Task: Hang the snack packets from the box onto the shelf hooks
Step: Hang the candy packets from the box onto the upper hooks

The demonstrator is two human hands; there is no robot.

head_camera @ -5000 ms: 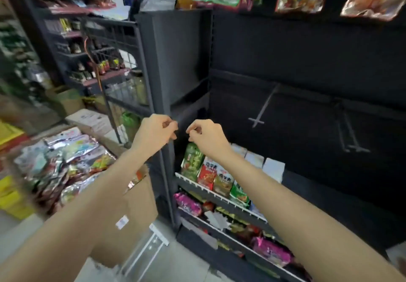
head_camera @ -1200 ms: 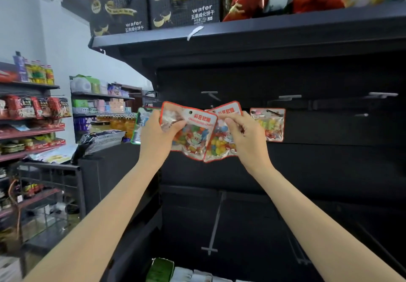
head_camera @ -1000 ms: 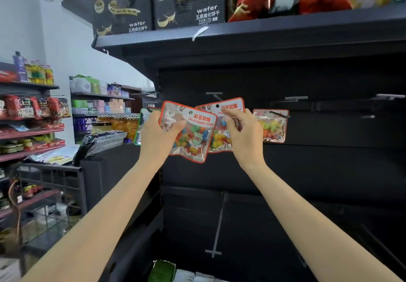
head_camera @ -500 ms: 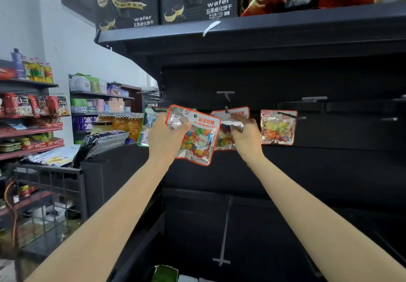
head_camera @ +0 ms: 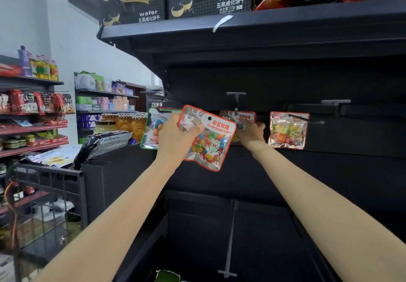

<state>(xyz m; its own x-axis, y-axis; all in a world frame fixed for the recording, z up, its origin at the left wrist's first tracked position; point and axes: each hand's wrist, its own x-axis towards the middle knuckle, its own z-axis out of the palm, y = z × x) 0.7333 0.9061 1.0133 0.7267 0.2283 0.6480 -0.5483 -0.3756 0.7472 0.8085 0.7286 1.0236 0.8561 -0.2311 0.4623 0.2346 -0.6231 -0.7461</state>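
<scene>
Since a sec ago the right hand (head_camera: 250, 133), frame centre, has pushed its packet (head_camera: 247, 117) up onto the middle hook (head_camera: 236, 103); fingers still pinch its lower part. So that one's nearly hung, I'd say. Left hand (head_camera: 175, 141) grips next packet (head_camera: 208, 137), w/ more behind. One packet (head_camera: 287, 130) hangs centre-right.

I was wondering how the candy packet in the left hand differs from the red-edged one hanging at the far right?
The packet in the left hand is gripped by the left hand, off any hook; the far-right packet hangs on a hook, untouched. The held packet is tilted and nearer the camera; the hung one sits nearly square against the back panel. The held one's label is readable; the hung one's is not. Both are clear, red-edged pouches of coloured sweets.
</scene>
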